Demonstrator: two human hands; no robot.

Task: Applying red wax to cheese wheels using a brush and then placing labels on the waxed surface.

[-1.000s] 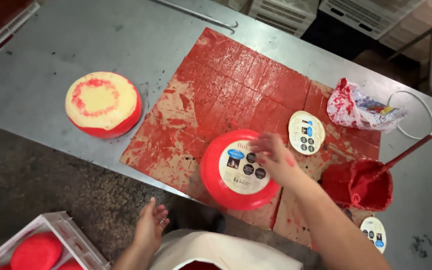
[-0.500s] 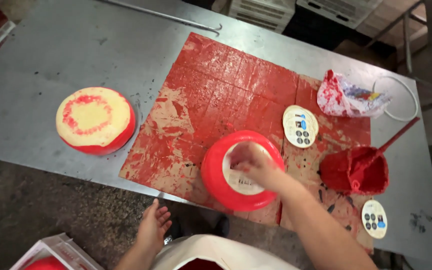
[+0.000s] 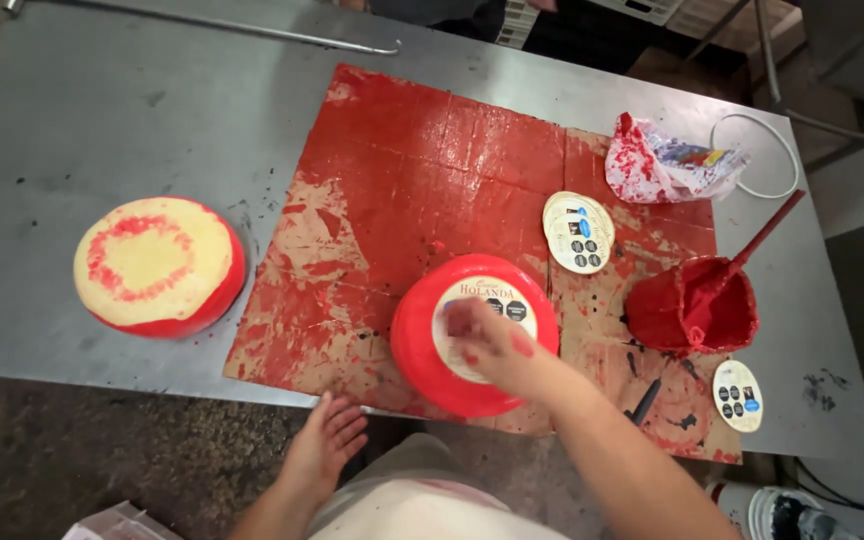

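Fingers of the right hand (image 3: 487,345) press flat on the round paper label (image 3: 487,325) atop the red waxed cheese wheel (image 3: 472,335); the left hand (image 3: 327,445), fingers spread, touches the grey metal table (image 3: 102,110) edge.

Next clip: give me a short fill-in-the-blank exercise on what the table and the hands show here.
1. The right hand presses on the round label of the ____ cheese wheel.
2. The left hand rests at the table's near ____.
3. The half-coated wheel has a ____ top with a red ring.
4. A stick stands in the red ____.

Missing words: red; edge; yellow; pot
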